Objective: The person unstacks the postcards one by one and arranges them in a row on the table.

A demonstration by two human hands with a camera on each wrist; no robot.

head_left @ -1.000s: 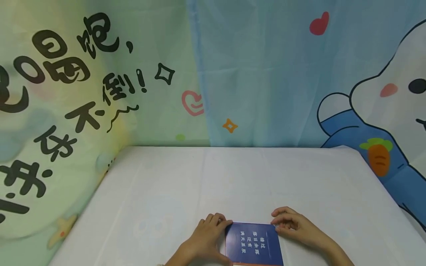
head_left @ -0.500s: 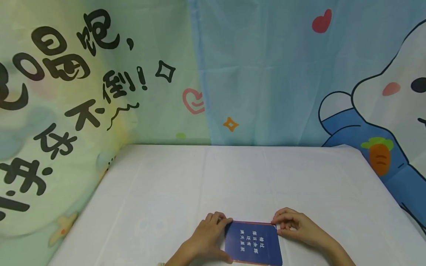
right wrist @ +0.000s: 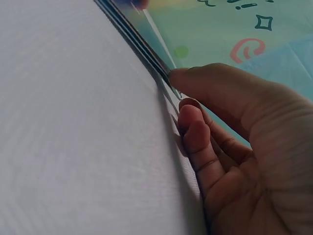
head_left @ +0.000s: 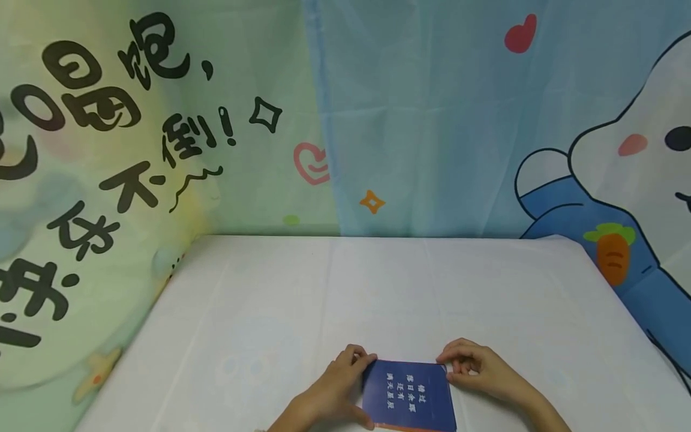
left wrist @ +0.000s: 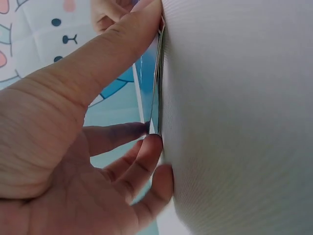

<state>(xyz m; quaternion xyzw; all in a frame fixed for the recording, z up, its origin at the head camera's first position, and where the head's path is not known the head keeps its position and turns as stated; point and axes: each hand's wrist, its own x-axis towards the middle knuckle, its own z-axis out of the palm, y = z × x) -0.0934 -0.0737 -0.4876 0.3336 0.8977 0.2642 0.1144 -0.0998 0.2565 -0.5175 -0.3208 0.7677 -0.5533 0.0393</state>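
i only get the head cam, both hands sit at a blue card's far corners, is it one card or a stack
Observer: A thin stack; the left wrist view shows several layered edges on the white table.
Operator: how does the left hand hold it
Observer: The left hand has its thumb laid along the side edge, and fingertips meet the near corner.
Operator: and the right grip
Observer: In the right wrist view, the right hand has a fingertip on the stack's corner, other fingers curled against the table.
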